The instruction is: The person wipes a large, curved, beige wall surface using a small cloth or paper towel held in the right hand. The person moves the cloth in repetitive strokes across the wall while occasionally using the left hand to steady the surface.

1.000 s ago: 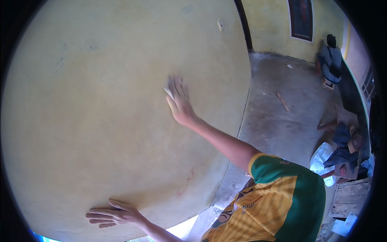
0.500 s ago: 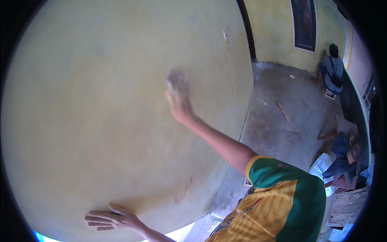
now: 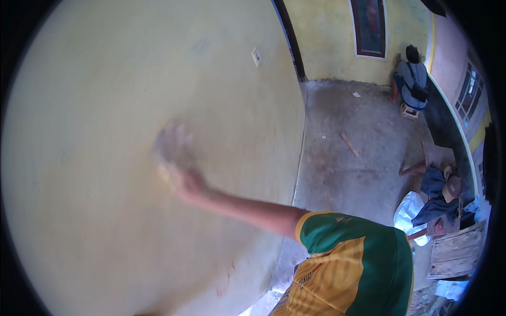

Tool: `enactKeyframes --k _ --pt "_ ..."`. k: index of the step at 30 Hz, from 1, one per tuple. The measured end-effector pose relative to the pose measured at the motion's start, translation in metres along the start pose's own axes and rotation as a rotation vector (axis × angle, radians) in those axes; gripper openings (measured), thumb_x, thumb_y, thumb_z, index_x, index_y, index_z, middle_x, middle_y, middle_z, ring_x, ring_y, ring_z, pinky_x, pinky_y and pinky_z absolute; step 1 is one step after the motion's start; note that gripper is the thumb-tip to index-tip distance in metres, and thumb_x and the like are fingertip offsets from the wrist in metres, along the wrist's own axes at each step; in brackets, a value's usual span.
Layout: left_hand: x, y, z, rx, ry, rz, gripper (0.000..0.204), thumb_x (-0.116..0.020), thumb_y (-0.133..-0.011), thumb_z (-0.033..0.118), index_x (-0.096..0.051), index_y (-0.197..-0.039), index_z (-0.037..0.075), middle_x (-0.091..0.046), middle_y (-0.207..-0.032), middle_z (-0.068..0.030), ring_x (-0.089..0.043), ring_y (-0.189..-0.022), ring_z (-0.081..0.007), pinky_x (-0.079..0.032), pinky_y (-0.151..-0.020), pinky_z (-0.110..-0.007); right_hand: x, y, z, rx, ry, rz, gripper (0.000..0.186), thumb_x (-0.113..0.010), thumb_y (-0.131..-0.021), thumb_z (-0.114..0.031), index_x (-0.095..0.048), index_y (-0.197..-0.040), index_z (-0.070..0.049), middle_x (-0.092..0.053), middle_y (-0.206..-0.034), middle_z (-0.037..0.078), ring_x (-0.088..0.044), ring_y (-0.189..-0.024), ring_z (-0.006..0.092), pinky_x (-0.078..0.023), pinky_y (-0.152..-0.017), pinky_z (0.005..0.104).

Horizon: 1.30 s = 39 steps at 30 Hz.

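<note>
My right hand (image 3: 182, 163) is against the pale yellow wall (image 3: 105, 210), smeared by motion. Greyish and yellowish edges show along the left side of its fingers, as of a thin, flat piece under them, but the blur hides what it is. The right arm reaches out from a green and yellow short sleeve (image 3: 337, 231). Of my left hand only a dark sliver (image 3: 145, 314) shows at the lower edge of the picture, by the wall; its fingers are cut off from view.
A wall switch (image 3: 256, 56) sits higher up, near a dark door frame (image 3: 290, 39). Another person (image 3: 414, 81) sits on a small crate at the far right. A wood strip (image 3: 349, 145) lies on the concrete floor (image 3: 329, 179). Dark cloths (image 3: 433, 183) and a cap (image 3: 452, 187) rest on a wooden bench.
My right hand has swept left and down across the wall. The view has shifted, and my left hand, spread flat on the wall before, has nearly left the picture at the bottom.
</note>
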<state>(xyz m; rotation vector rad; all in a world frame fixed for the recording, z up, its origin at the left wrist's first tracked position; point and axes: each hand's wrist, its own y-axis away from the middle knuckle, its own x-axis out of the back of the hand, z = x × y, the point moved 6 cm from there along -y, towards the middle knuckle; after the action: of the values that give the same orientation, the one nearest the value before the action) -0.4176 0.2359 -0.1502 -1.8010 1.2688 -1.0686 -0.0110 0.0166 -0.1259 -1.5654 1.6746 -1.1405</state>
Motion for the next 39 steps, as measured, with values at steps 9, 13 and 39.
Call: enactKeyframes --k 9,13,39 --pt "0.071 -0.034 0.081 0.057 0.366 0.009 0.080 -0.040 -0.107 0.058 -0.031 -0.163 0.001 -0.024 -0.168 -0.0314 -0.020 -0.158 -0.0513 -0.017 -0.121 -0.079 -0.010 0.113 0.024 0.388 -0.075 -0.046 0.083 -0.070 -0.088 -0.015 -0.037 -0.162 0.007 -0.033 -0.173 0.018 -0.029 -0.161 0.0393 -0.026 -0.131 0.0555" --pt "0.105 -0.040 0.108 0.071 0.541 -0.005 0.091 -0.039 -0.105 0.066 -0.022 -0.165 -0.001 -0.015 -0.169 -0.0345 -0.013 -0.158 -0.0536 -0.013 -0.121 -0.079 0.025 0.018 0.099 -0.057 -0.084 0.107 0.075 -0.063 -0.100 -0.018 -0.033 -0.166 -0.001 -0.030 -0.175 0.017 -0.028 -0.161 0.0405 -0.026 -0.129 0.0523" --pt "0.145 -0.060 0.148 0.303 0.763 0.220 0.097 -0.042 -0.101 0.079 -0.015 -0.174 0.020 -0.005 -0.181 -0.0155 -0.005 -0.166 -0.0419 -0.006 -0.125 -0.074 0.025 0.031 0.184 0.076 -0.184 -0.220 0.069 -0.066 -0.104 -0.028 -0.041 -0.163 -0.002 -0.031 -0.171 0.027 -0.022 -0.159 0.0536 -0.020 -0.129 0.0615"
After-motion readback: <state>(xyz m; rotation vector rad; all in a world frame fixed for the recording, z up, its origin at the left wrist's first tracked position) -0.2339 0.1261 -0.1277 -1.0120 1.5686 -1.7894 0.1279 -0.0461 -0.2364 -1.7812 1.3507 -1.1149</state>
